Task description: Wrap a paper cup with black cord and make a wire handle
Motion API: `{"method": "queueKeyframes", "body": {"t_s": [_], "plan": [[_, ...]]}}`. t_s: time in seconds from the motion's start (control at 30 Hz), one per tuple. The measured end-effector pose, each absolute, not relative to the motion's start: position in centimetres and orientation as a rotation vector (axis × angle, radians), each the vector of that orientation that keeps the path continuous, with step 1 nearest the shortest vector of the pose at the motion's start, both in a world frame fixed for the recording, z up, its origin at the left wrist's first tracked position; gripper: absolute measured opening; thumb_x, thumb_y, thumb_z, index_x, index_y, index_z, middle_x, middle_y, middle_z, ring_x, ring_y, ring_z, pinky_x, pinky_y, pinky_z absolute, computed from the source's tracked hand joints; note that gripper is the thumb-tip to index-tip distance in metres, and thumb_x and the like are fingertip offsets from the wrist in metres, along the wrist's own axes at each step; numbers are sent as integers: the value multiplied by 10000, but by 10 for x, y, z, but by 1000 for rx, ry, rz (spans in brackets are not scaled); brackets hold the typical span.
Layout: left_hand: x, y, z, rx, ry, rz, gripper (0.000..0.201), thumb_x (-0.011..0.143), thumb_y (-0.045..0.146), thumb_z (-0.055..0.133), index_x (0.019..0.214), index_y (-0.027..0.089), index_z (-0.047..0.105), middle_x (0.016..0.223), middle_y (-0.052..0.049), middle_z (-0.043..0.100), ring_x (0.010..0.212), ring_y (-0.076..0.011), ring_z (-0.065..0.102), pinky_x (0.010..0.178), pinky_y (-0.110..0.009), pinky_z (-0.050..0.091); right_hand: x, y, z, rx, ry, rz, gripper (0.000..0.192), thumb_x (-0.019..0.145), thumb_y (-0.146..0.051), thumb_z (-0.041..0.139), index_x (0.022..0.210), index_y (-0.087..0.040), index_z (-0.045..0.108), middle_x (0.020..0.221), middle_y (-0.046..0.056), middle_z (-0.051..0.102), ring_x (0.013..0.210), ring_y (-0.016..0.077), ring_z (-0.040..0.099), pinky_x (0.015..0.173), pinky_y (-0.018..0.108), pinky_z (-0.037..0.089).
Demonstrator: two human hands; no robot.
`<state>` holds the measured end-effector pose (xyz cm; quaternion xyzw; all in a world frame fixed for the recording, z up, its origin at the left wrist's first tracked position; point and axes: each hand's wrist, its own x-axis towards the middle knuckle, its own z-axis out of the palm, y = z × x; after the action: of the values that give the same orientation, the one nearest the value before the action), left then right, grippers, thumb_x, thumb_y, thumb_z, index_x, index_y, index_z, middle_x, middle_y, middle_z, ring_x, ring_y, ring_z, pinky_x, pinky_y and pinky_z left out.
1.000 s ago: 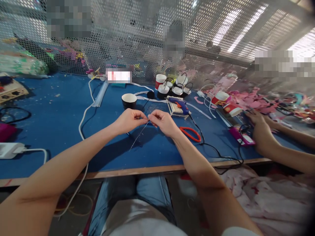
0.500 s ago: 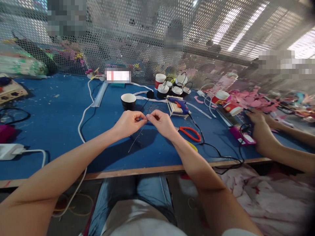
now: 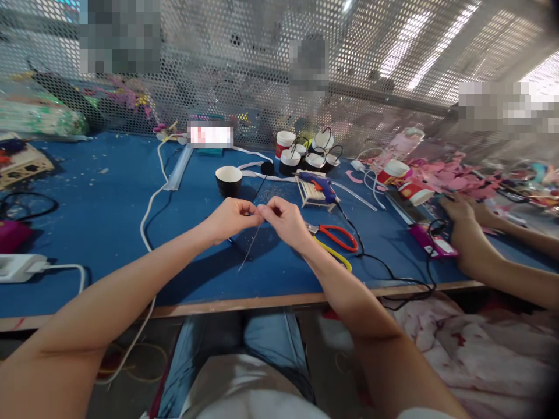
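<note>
My left hand [image 3: 230, 217] and my right hand [image 3: 285, 221] meet fingertip to fingertip above the blue table [image 3: 100, 221]. Both pinch the top end of a thin pale thread [image 3: 250, 251] that hangs down from between them toward the table. What else sits in the pinch is too small to tell. Just right of my right hand lie red-handled scissors [image 3: 337, 234] with a yellow tool [image 3: 335, 255] beside them.
A black paper cup [image 3: 229, 180] stands behind my hands. A blue glue gun [image 3: 319, 185] rests on a stick rack, its black cord running to the table edge. Small lidded cups [image 3: 301, 155], white cables and a power strip [image 3: 17, 266] lie around. Another person's hands [image 3: 463, 228] rest at right by a pink phone.
My hands have drawn closer together, fingertips now touching, and the thread hangs shorter and nearer my right hand. The yellow tool beside the scissors has come into view.
</note>
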<state>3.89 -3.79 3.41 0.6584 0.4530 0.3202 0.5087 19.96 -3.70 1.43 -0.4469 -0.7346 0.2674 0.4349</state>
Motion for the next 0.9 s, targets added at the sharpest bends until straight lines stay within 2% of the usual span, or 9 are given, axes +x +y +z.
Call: {"method": "queueKeyframes", "body": {"t_s": [0.13,0.3,0.37,0.47,0.6,0.77,0.9], "plan": [[38,-36,33,1553,1102,733,235,672,345,650,660,133,550,509,58,410,409,-26,268,381,-180,165,200,-35,13,-1097,-1816,696,334,788,-454,547,616,-175,487,549,-38,429,530,81,363,505,230,304],[38,-36,37,1511,1066,722,170,665,279,646,675,121,585,548,41,468,414,-24,310,380,-178,197,206,-32,18,-1097,-1695,982,434,823,-559,420,701,-163,550,593,-7,507,518,81,455,485,222,373],[38,-37,38,1479,1040,711,157,661,263,646,662,122,577,525,48,452,402,-23,303,377,-180,193,208,-32,21,-1021,-1690,1066,367,805,-518,489,770,-163,576,634,-5,535,541,81,483,509,221,402],[37,-37,39,1452,997,705,174,672,284,642,663,127,566,489,62,412,388,-22,276,377,-185,174,208,-33,24,-944,-1746,1125,265,748,-427,608,737,-169,553,624,-24,528,542,75,472,530,223,405],[37,-36,36,1549,1058,707,229,671,340,651,697,121,590,497,59,425,407,-26,271,387,-184,167,205,-34,21,-1033,-1777,993,285,761,-438,583,681,-177,502,565,-41,469,512,75,414,497,224,353],[37,-34,31,1702,1065,781,271,650,368,662,685,104,613,601,17,524,536,-58,398,475,-181,279,202,-33,17,-1102,-1824,793,320,771,-458,564,645,-173,492,584,-30,472,539,79,383,504,227,321],[37,-35,32,1673,1073,746,240,650,340,664,668,110,596,541,45,453,473,-38,328,429,-181,214,202,-34,16,-1116,-1797,796,363,741,-463,602,583,-175,449,535,-42,426,510,72,359,479,225,301]]}}
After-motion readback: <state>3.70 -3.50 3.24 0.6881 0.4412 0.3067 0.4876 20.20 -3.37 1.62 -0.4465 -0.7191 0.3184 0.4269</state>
